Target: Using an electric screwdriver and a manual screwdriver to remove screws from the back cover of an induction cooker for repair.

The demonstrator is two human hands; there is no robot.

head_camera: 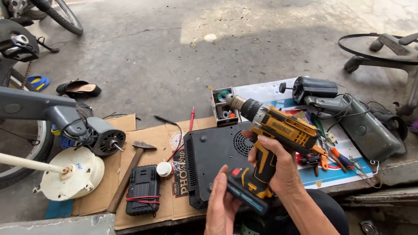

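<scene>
My right hand (283,167) grips the handle of a yellow and black cordless drill (274,130), its chuck pointing up and left. My left hand (222,202) rests its fingers on the drill's battery pack (244,191) at the foot of the handle. Under the drill, on cardboard (143,143), lies a black flat appliance (213,156) with its underside and round vent grille facing up.
A hammer (128,172), a black multimeter (143,191) with red and black leads, and a small white cap lie on the cardboard. Left are a grey fan motor (102,139) and a white round fan base (72,174). Right: pliers, screwdrivers, a grey fan stand (361,124). Bicycle wheels top left.
</scene>
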